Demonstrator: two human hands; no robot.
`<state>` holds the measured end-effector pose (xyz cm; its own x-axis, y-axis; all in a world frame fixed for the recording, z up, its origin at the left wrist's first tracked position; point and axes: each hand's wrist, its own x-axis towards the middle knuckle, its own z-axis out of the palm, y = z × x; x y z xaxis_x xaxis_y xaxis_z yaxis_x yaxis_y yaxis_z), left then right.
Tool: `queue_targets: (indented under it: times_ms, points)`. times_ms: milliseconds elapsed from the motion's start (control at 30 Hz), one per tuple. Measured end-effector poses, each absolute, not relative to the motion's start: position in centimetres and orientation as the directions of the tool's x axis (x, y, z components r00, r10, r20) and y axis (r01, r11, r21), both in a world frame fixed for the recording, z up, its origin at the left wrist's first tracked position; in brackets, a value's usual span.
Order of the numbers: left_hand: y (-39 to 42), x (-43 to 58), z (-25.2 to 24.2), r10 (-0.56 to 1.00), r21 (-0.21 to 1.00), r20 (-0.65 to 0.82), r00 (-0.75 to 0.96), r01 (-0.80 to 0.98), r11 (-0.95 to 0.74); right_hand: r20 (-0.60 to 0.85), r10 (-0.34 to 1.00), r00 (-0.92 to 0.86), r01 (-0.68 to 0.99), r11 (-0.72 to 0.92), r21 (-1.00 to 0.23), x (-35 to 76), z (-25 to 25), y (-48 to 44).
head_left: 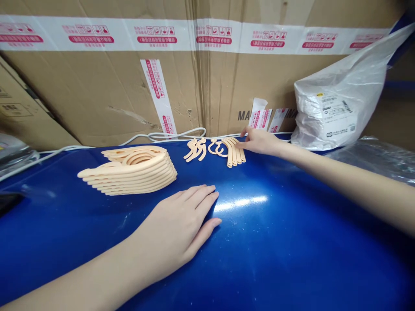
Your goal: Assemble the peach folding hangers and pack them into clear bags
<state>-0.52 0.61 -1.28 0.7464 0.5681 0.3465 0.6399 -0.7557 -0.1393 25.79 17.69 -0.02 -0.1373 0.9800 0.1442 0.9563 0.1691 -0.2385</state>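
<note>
My left hand (181, 224) lies flat on the blue tabletop, palm down, fingers stretched out and holding nothing. At the back of the table my right hand (259, 141) has its thumb and fingers curled at the upper end of a row of curved beige hanger pieces (234, 152). The hand partly covers this end. Beige hooks (218, 147) lie just left of that row. Further left are several small curved beige parts (195, 150). A stack of beige plastic clothes hangers (142, 172) sits beyond my left hand, to its left.
A large cardboard box (123, 90) with printed tape stands along the back edge. A white cable (175, 134) runs along its foot. At the back right is a white plastic bag (337, 95) with a label, beside clear plastic wrap (376, 157). Another carton (26, 103) stands at left.
</note>
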Motion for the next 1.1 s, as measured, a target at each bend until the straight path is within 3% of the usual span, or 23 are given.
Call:
queue_targets:
  times_ms: [233,533,700,833,933,1000,1100]
  points:
    - [0.8,-0.9,-1.5,0.564,-0.081,0.355,0.745,0.626,-0.775,0.134,0.984,-0.119,0.972,0.143,-0.187,24.9,-0.1,17.6]
    - [0.8,-1.4,-2.4,0.571,-0.052,0.392,0.721,0.637,-0.769,0.164,0.983,-0.078,0.996,0.083,-0.02,25.0,0.7,16.6]
    - [0.7,-1.6,-2.4,0.579,-0.036,0.389,0.716,0.64,-0.767,0.181,0.978,-0.103,0.993,0.113,-0.044,25.2,1.0,16.6]
    - [0.7,-1.6,-2.4,0.621,0.051,0.381,0.685,0.655,-0.753,0.23,0.964,-0.135,0.981,0.162,-0.106,25.3,2.6,16.3]
    - [0.8,-1.6,-2.4,0.68,0.165,0.39,0.621,0.68,-0.715,0.279,0.935,-0.219,0.947,0.273,-0.172,24.7,4.1,14.6]
    - [0.9,-1.6,-2.3,0.718,0.251,0.404,0.567,0.685,-0.683,0.331,0.859,-0.39,0.841,0.479,-0.252,23.9,4.4,12.3]
    - [1.1,-1.6,-2.0,0.751,0.35,0.427,0.504,0.673,-0.651,0.252,0.746,-0.616,0.672,0.665,-0.327,22.6,3.6,7.8]
